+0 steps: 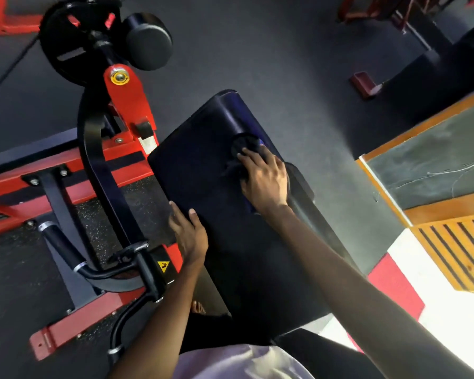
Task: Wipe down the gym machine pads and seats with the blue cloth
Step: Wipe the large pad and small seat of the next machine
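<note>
A long dark padded seat (203,170) of a red and black gym machine runs from the middle of the view toward me. My right hand (266,181) lies flat on the pad's far right part, pressing a dark blue cloth (244,147) that bunches out past my fingertips. My left hand (188,232) grips the pad's left edge, thumb on top and fingers curled over the side. A round black roller pad (149,41) sits at the top of the machine's arm.
The red frame (74,321) and black handles (63,247) of the machine stand to the left of the seat. Dark rubber flooring (298,64) spreads beyond. A wooden slatted structure (454,242) and a red and white surface lie to the right.
</note>
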The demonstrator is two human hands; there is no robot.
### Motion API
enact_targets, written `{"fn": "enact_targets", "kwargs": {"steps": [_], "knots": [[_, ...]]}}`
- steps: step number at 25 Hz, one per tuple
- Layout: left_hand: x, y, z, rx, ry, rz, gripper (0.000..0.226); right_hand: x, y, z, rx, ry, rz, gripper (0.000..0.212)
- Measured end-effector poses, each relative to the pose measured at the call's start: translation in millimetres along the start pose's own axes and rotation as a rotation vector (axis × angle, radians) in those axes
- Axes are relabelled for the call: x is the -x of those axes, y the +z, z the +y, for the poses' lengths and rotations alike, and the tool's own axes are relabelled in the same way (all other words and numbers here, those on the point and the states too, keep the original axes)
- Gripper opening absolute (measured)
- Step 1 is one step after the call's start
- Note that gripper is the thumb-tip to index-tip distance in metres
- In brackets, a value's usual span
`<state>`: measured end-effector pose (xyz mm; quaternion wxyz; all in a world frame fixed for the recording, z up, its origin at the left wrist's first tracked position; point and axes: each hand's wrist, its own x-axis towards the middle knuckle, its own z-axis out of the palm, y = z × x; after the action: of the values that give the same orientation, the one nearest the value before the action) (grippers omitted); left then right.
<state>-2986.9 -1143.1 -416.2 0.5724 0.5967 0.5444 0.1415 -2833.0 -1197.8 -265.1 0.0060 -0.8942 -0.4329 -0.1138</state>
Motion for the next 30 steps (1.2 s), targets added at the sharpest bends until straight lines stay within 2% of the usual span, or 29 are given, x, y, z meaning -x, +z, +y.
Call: {"fn": "enact_targets", "kwargs": {"steps": [2, 5, 8, 12, 14, 18, 21, 25, 27, 30], "knots": [[0.7, -1.1, -1.8, -0.112, -0.001, -0.001, 0.066, 5.0, 1.1, 3.5, -0.022, -0.013, -0.01, 0.053], [16.9, -2.3, 0.1, -0.286, 0.001, -0.04, 0.07, 63.6, -11.1, 28.9, -0.073, 0.013, 0.028, 0.056], [34.9, -1.7, 0.1, -0.305, -0.015, -0.134, 0.074, 123.2, -20.2, 49.2, -0.095, 0.08, 0.055, 0.055], [52.6, 1.3, 0.1, -0.258, -0.004, -0.143, 0.075, 88.5, -22.4, 32.3, -0.11, 0.144, 0.033, 0.051], [58.1, 1.2, -0.8, -0.275, 0.0, -0.153, 0.075, 92.9, -22.1, 33.4, -0.106, 0.113, 0.046, 0.051], [63.0, 0.6, -5.9, -0.361, 0.008, -0.149, 0.076, 192.8, -27.5, 58.6, -0.09, 0.133, 0.109, 0.056], [72.5, -4.7, -3.7, -0.476, 0.154, -0.153, 0.07, 240.6, -31.3, 62.1, -0.065, 0.229, 0.103, 0.057], [77.8, -4.0, 15.3, -0.56, 0.456, -0.3, 0.068, 212.0, -40.1, 64.4, -0.143, 0.465, 0.147, 0.052], [78.1, -2.4, 26.8, -0.622, 0.546, -0.343, 0.069, 226.1, -36.4, 58.1, -0.129, 0.48, 0.192, 0.054], [75.8, 2.2, 47.2, -0.685, 0.728, -0.388, 0.068, 296.1, -19.8, 38.2, -0.041, 0.414, 0.178, 0.063]]}}
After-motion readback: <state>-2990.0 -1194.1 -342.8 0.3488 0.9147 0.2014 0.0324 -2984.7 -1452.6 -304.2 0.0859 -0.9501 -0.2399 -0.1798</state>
